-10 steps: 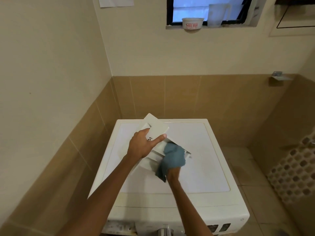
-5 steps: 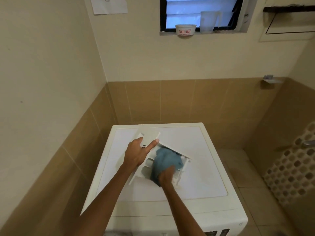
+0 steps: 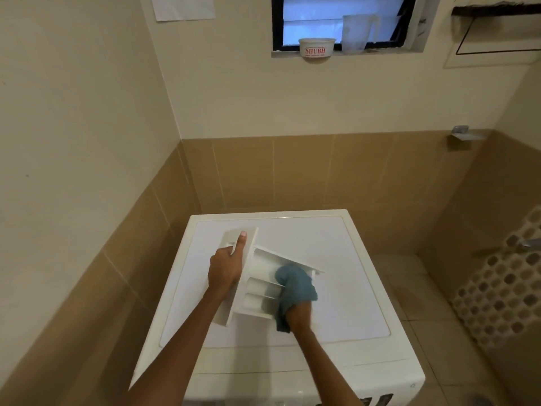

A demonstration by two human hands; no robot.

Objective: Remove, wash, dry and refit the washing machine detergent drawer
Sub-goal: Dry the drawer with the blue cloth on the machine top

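Observation:
The white detergent drawer (image 3: 260,285) lies on top of the white washing machine (image 3: 351,288), compartments facing up, its front panel toward the left. My left hand (image 3: 227,266) holds the front panel, thumb stretched along its face and fingers hidden behind it. My right hand (image 3: 297,313) grips a blue cloth (image 3: 294,285) and presses it against the drawer's right end. The cloth covers most of that hand.
Tiled walls close in at the left and behind the machine. A window sill above holds a white tub (image 3: 317,48) and a clear jug (image 3: 358,32). A honeycomb-patterned mat (image 3: 503,288) hangs at the right over the tiled floor (image 3: 409,288).
The drawer has been lowered from a tilted, raised hold to lie flat on the machine top. The cloth has moved from the drawer's middle to its right end. The camera has tilted upward.

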